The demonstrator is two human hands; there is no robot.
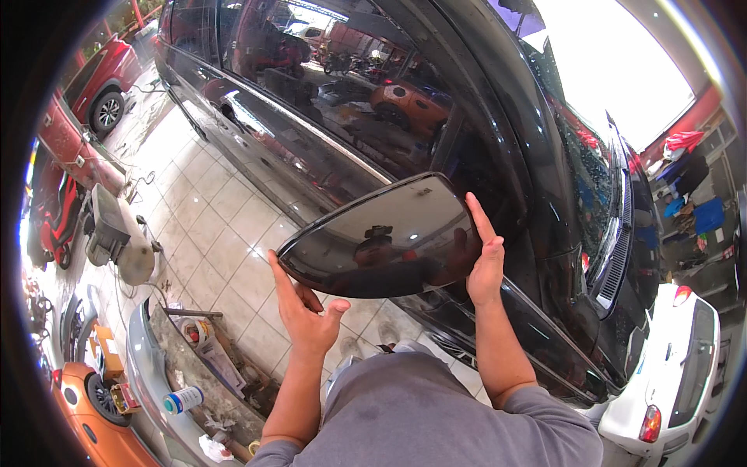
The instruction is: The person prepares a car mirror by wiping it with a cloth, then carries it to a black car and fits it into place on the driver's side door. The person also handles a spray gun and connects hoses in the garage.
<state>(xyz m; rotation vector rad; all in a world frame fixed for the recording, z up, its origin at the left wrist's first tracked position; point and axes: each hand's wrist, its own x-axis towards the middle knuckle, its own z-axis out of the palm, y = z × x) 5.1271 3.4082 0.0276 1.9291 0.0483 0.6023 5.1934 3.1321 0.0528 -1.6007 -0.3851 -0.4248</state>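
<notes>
**Side mirror [381,237] btwn two spread hands, nothing clamped**

We've got a black side mirror, glass facing the wearer, mid-view just in front of the black car [253,144]'s door. Can't tell whether it's fixed to the car or loose; the join, if any, is hidden.

Grip: both hands spread, neither closed round it. L hand [305,315] has its fingertips at the pointed end, thumb standing clear; R hand [484,268] lies nearly flat along the wide end, fingers up. Can't tell how much weight, if any, they bear.

Our worry: if it's loose, side pressure alone may not hold. A slick rim or one palm easing off could let it slip, prob. cracking the glass on the tiled floor [206,233]. A tilt might also knock it vs. the door & scratch paint. If it's fixed, pushing too hard on one end could strain the mount.

Further out, lower L: a grey curved panel [142,362], w/ a white-and-blue can [185,399] beside it, then an orange car [85,412]. Lower R, we see a white car [663,358].
</notes>
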